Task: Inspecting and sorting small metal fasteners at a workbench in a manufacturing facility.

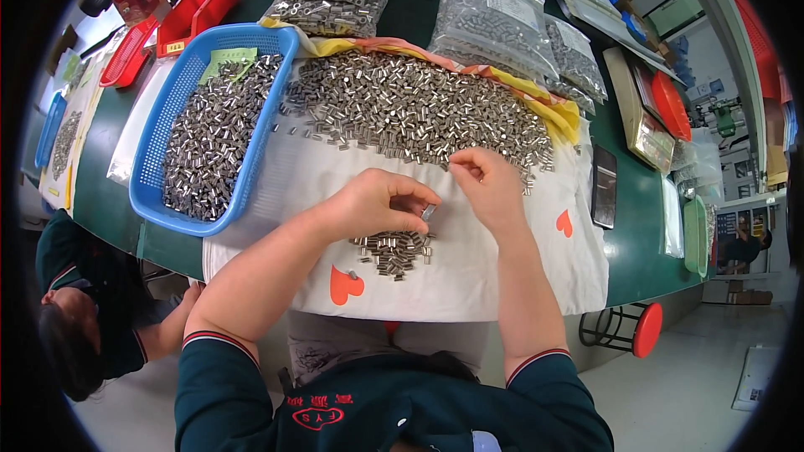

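Observation:
My left hand (381, 203) pinches a small shiny metal sleeve (429, 213) between thumb and fingertips, just above a small pile of metal sleeves (394, 253) on the white cloth (469, 285). To its right, my right hand (488, 188) is closed in a pinch at the near edge of the large heap of metal sleeves (419, 105). Whatever lies between its fingertips, if anything, is too small to make out. One loose sleeve (353, 274) lies apart, by a red heart printed on the cloth.
A blue basket (144, 176) of sleeves stands left of the heap. Bags of metal parts (494, 12) lie behind it, past a yellow-orange cloth edge (563, 121). A dark phone (604, 187) sits at right. Another person (92, 318) is at the left; a red stool (647, 330) stands at right.

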Demonstrator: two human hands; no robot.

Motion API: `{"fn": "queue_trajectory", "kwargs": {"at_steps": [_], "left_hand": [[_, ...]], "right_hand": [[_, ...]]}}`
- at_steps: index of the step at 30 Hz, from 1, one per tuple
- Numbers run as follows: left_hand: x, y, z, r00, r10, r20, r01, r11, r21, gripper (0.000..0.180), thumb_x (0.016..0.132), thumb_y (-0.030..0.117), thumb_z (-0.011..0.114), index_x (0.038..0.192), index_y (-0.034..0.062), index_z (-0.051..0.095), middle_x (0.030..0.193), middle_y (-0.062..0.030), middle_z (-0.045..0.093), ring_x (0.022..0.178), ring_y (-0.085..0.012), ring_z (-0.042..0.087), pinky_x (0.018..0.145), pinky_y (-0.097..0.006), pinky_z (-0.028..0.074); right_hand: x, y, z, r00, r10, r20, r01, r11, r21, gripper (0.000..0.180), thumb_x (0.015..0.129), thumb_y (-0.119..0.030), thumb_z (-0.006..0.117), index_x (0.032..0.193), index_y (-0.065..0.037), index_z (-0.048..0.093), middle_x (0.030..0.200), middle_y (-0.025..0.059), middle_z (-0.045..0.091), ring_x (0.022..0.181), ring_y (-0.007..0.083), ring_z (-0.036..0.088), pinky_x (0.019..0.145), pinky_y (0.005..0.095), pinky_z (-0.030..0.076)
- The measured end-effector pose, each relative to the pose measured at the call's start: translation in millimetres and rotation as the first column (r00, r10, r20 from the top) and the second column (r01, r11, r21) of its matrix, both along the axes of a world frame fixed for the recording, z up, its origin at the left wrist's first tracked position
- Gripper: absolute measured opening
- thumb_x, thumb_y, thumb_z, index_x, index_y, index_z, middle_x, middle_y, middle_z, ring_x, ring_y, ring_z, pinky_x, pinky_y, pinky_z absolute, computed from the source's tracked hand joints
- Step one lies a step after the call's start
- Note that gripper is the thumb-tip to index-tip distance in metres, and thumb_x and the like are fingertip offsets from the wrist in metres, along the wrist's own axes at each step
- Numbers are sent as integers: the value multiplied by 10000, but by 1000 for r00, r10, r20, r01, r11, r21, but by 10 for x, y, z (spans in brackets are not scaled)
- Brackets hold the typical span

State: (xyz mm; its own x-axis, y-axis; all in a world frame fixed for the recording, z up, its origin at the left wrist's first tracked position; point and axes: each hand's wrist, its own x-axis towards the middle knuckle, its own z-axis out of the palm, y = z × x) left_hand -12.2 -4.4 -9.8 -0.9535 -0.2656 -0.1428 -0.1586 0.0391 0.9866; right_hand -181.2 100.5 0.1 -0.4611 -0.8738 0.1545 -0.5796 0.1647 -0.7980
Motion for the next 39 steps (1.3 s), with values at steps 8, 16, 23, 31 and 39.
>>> {"fn": "queue_trajectory", "kwargs": {"at_steps": [8,16,23,31,39], "left_hand": [[54,16,27,999,2,37,2,996,-85,372,662,101,745,1011,59,623,781,-11,617,702,-72,561,670,-225,472],[19,75,83,995,-44,-90,31,990,-141,349,656,106,749,976,48,625,846,-56,645,755,-108,598,689,-242,487],[-17,106,119,972,-212,-103,168,930,-327,361,654,112,754,974,16,618,924,-68,635,825,-112,587,733,-244,468],[18,55,-13,994,-73,-82,81,992,97,324,702,71,711,1009,42,610,847,-18,620,769,-77,568,698,-229,471],[-27,-40,-29,946,262,-189,-183,916,357,359,751,-26,632,1093,-26,522,896,-42,598,806,-86,572,725,-212,475]], "right_hand": [[126,-69,-121,852,27,-523,-28,1000,6,41,693,-110,612,699,-71,600,710,80,573,739,250,530,698,358,425],[110,-24,-98,853,18,-521,2,999,39,27,695,-108,618,694,-84,608,699,66,567,738,239,527,708,347,426],[116,-41,-79,857,26,-514,-13,999,29,28,693,-103,616,696,-76,615,705,68,573,731,236,528,699,342,432],[138,-24,-24,891,50,-451,-54,999,3,43,686,-91,592,710,-58,605,706,80,575,715,247,531,670,349,443],[218,70,141,948,169,271,-140,983,-121,97,722,-19,610,819,-23,616,760,10,588,681,77,515,635,213,428]]}}
